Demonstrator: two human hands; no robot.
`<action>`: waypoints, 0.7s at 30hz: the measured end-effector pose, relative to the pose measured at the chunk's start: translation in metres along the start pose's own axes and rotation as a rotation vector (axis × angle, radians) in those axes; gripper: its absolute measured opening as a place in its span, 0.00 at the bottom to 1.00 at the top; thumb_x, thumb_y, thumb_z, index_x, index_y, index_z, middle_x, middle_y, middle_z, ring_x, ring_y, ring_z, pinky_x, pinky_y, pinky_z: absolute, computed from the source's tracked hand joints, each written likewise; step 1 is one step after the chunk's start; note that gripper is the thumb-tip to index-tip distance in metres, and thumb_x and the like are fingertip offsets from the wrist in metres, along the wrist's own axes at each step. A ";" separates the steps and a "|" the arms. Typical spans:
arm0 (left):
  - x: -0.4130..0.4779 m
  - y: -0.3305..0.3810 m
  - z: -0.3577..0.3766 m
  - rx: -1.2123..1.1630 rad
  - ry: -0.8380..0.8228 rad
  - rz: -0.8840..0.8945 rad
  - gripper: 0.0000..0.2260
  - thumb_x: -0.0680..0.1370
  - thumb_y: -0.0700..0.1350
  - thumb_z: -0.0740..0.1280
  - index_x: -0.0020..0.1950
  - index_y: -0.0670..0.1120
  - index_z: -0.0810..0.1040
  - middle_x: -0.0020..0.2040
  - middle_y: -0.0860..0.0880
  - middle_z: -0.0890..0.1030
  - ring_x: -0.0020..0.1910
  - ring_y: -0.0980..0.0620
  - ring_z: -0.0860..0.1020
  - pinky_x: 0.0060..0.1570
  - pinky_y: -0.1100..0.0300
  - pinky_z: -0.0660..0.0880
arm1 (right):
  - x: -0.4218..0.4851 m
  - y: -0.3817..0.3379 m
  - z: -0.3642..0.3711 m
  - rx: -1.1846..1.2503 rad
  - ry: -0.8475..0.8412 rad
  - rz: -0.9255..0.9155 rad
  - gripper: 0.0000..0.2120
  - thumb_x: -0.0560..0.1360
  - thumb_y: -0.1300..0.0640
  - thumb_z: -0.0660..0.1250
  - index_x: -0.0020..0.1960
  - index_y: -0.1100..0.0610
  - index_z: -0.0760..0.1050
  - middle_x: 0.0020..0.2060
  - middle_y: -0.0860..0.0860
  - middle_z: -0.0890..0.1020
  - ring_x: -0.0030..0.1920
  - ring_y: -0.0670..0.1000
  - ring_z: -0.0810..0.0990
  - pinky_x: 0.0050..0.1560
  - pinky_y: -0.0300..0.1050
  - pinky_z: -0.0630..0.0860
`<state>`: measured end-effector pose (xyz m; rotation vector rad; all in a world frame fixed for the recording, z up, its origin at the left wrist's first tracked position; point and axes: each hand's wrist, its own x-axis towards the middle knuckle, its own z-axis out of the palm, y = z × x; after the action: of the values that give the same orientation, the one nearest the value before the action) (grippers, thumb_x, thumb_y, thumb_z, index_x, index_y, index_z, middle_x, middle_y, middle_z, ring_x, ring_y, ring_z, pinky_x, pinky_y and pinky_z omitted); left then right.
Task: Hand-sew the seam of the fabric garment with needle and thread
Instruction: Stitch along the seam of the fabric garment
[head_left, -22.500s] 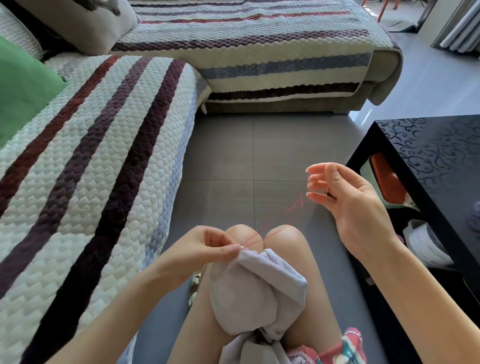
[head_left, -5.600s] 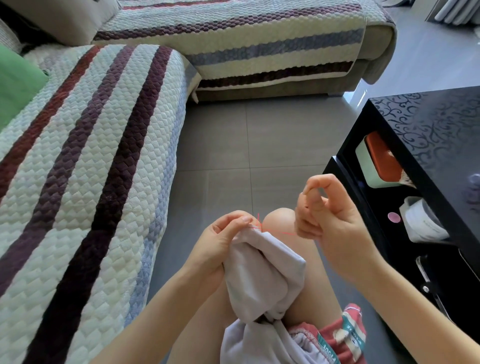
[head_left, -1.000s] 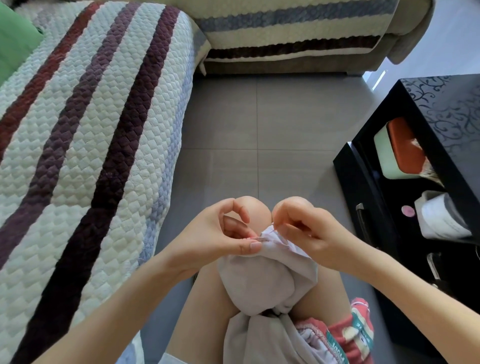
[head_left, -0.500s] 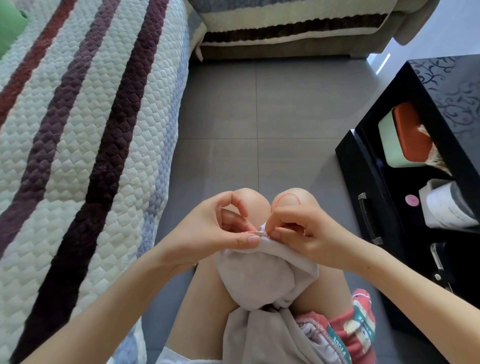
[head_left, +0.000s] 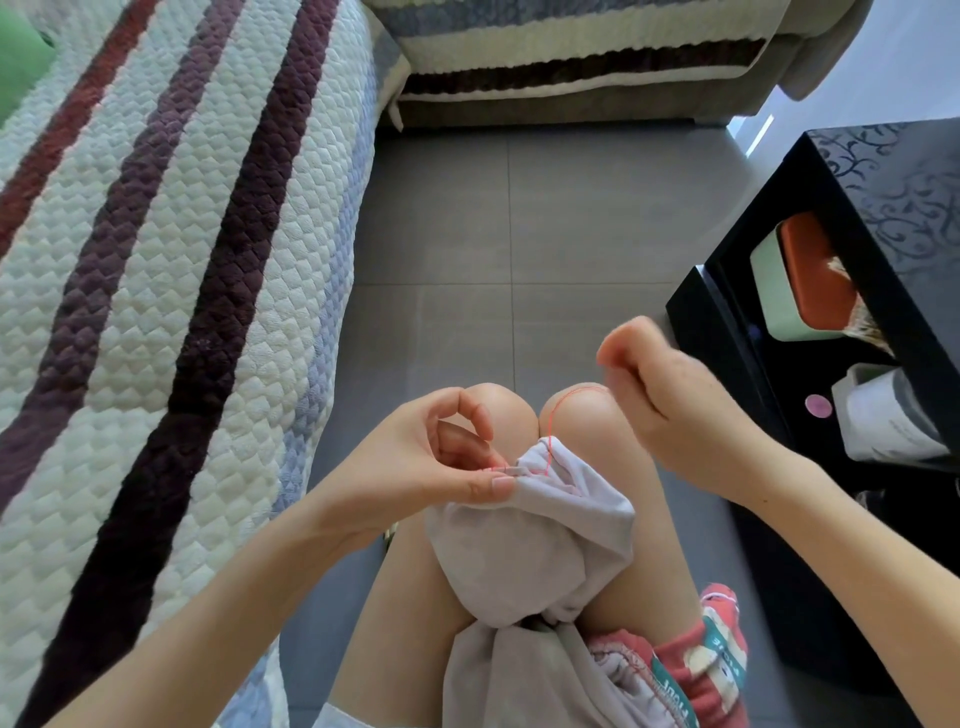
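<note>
Now, left hand (head_left: 441, 457) pinching garment (head_left: 524, 551) seam at the knees (head_left: 506, 410), right hand (head_left: 670, 400) higher and apart, grip clenched on red thread (head_left: 558, 408)

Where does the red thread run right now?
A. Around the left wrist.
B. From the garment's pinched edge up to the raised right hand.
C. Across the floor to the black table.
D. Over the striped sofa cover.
B: the red thread curves from the edge of the garment, which the left hand pinches, up to the curled fingers of the right hand.
</note>
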<state>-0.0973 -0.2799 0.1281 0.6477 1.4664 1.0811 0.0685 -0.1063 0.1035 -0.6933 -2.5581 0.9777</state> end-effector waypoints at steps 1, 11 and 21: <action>0.000 0.000 0.000 -0.003 -0.002 0.001 0.16 0.63 0.37 0.76 0.44 0.43 0.72 0.38 0.43 0.84 0.35 0.53 0.81 0.35 0.66 0.75 | -0.004 -0.005 0.002 0.100 -0.074 -0.013 0.03 0.77 0.60 0.57 0.47 0.55 0.69 0.31 0.46 0.74 0.31 0.46 0.70 0.33 0.38 0.64; -0.003 -0.003 -0.002 0.014 -0.013 -0.007 0.16 0.63 0.37 0.77 0.45 0.42 0.73 0.37 0.43 0.84 0.35 0.53 0.81 0.36 0.66 0.75 | -0.016 -0.016 0.033 0.128 -0.184 -0.182 0.07 0.72 0.52 0.61 0.40 0.50 0.77 0.27 0.53 0.72 0.31 0.58 0.70 0.36 0.58 0.69; 0.000 -0.004 -0.004 -0.030 -0.035 0.003 0.15 0.64 0.35 0.76 0.44 0.42 0.72 0.38 0.43 0.84 0.35 0.53 0.81 0.37 0.66 0.76 | -0.013 -0.013 0.034 0.192 -0.201 -0.167 0.08 0.72 0.51 0.62 0.39 0.51 0.79 0.27 0.55 0.74 0.32 0.59 0.72 0.36 0.59 0.69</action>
<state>-0.1002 -0.2826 0.1248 0.6445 1.4171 1.0870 0.0597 -0.1402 0.0870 -0.3379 -2.5919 1.2687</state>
